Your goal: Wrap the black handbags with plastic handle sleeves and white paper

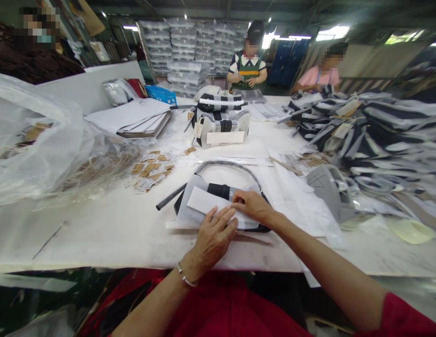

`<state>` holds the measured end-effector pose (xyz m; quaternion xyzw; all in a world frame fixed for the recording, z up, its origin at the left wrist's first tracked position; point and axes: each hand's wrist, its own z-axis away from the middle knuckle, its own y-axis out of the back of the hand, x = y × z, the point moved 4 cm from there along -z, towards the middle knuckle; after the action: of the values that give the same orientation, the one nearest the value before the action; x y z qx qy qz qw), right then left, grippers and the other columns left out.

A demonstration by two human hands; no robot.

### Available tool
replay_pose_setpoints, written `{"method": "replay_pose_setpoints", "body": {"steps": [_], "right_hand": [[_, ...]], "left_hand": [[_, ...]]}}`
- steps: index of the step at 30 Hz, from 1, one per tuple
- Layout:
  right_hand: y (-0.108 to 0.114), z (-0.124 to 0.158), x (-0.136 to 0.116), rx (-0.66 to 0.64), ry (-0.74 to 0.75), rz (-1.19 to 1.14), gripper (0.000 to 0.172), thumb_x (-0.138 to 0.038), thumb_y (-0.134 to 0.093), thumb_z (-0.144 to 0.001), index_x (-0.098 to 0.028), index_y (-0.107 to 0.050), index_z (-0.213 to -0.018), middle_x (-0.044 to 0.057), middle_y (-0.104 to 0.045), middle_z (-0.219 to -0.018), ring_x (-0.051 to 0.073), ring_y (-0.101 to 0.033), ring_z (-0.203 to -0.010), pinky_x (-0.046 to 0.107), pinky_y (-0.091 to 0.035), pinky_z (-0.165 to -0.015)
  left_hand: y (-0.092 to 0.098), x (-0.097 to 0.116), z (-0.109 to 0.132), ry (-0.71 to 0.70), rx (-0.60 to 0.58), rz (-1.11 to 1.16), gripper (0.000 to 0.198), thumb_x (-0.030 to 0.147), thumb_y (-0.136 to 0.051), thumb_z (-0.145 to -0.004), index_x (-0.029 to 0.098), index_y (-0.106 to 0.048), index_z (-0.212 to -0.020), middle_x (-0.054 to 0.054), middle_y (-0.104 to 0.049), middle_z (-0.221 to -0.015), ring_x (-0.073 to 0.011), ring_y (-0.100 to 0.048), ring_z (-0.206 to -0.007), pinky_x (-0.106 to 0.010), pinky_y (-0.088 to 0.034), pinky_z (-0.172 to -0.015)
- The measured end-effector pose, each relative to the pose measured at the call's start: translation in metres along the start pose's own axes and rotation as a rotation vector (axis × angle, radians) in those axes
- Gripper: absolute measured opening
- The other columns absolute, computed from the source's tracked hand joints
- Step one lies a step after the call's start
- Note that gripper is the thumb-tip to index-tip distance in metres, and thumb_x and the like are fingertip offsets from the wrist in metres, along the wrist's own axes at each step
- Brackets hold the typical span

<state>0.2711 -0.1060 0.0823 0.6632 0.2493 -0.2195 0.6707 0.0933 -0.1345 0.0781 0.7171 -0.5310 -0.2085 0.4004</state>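
Strip [202,199] Under Left Fingers, Long Axis Crosswise

Hand state: My left hand [214,236] lies with its fingers extended and close together, tips on the white strip. My right hand [254,206] is curled just beyond those tips, at the strip's far edge; whether its thumb and fingers pinch anything, I am unable to tell.

Key relation: The handbag [218,189] lies beneath my fingers, partly covered by a translucent sheet [186,216]. Strip and bag both run side to side, roughly parallel. The strip's exposed end points left and slightly away from my left fingertips; the left hand is nearer to it. Its other end is hidden under my hands.

Surroundings: The handle [235,164] arches beyond my right fingers over the table [98,234]. Brown tags [152,171] lie left of both hands, well apart.
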Motion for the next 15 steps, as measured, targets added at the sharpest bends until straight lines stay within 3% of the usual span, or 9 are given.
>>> {"method": "replay_pose_setpoints", "body": {"steps": [5, 9, 12, 15], "right_hand": [[0.002, -0.003, -0.003, 0.058, -0.036, 0.139, 0.008, -0.03, -0.068, -0.083, -0.022, -0.065, -0.082, -0.003, -0.067, -0.069, 0.013, -0.057, -0.062, 0.025, -0.033, -0.06], [0.018, 0.005, -0.005, 0.212, -0.048, 0.215, 0.009, -0.031, -0.064, -0.085, -0.022, -0.067, -0.087, 0.0, -0.07, -0.076, 0.017, -0.06, -0.069, 0.028, -0.038, -0.067], [0.056, 0.033, 0.004, 0.441, -0.075, 0.142, 0.015, -0.035, -0.06, -0.087, -0.022, -0.068, -0.084, 0.001, -0.071, -0.081, 0.018, -0.063, -0.074, 0.029, -0.042, -0.074], [0.114, 0.086, 0.033, 0.671, -0.265, 0.144, 0.02, -0.04, -0.058, -0.085, -0.022, -0.068, -0.085, 0.004, -0.071, -0.083, 0.021, -0.063, -0.074, 0.032, -0.043, -0.073]], "left_hand": [[-0.003, -0.001, 0.0, 0.032, -0.035, 0.062, 0.021, 0.022, -0.047, -0.098, 0.022, -0.058, -0.116, -0.003, -0.072, -0.114, -0.0176, -0.065, -0.107, -0.043, -0.038, -0.107], [-0.005, -0.001, -0.002, 0.067, -0.055, 0.071, 0.02, 0.027, -0.051, -0.097, 0.024, -0.058, -0.115, -0.001, -0.072, -0.111, -0.0183, -0.064, -0.108, -0.042, -0.039, -0.104], [-0.007, -0.001, 0.0, 0.069, -0.066, 0.077, 0.02, 0.027, -0.054, -0.096, 0.025, -0.059, -0.116, -0.001, -0.072, -0.112, -0.0186, -0.063, -0.111, -0.042, -0.038, -0.106], [-0.009, -0.003, 0.001, 0.062, -0.05, 0.072, 0.02, 0.025, -0.054, -0.096, 0.025, -0.059, -0.115, -0.001, -0.071, -0.112, -0.0188, -0.062, -0.111, -0.043, -0.038, -0.106]]}}
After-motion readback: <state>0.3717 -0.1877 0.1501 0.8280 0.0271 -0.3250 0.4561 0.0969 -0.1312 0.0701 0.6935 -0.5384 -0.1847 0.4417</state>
